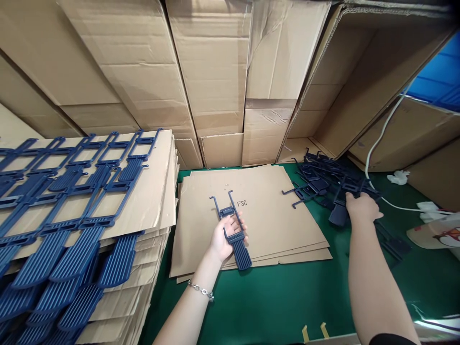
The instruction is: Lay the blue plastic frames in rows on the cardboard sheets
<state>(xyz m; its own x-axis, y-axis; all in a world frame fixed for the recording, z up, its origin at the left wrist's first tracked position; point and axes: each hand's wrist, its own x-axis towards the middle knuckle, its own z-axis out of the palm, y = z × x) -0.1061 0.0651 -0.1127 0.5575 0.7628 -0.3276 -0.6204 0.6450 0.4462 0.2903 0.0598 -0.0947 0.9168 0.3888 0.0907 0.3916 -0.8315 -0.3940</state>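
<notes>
In my left hand (223, 238) lies a dark blue plastic bracket (241, 251), with a ribbed paddle at its near end and two hooked arms pointing away. The fingers curl round its frame, above flat cardboard sheets (201, 191) printed "FSC". My right hand (362, 209) reaches into a tangled pile of similar dark blue brackets (316, 179) at the right. Its fingers are bent down onto a part with a smooth paddle (339, 214); the fingertips are partly hidden.
At left, a tall stack of cardboard sheets (163, 191) carries rows of blue brackets (118, 261). Cardboard boxes (212, 72) wall off the back, one open box (323, 96) at right. A white cable (375, 139) crosses near crumpled tissue (398, 177) on the green tabletop (287, 297).
</notes>
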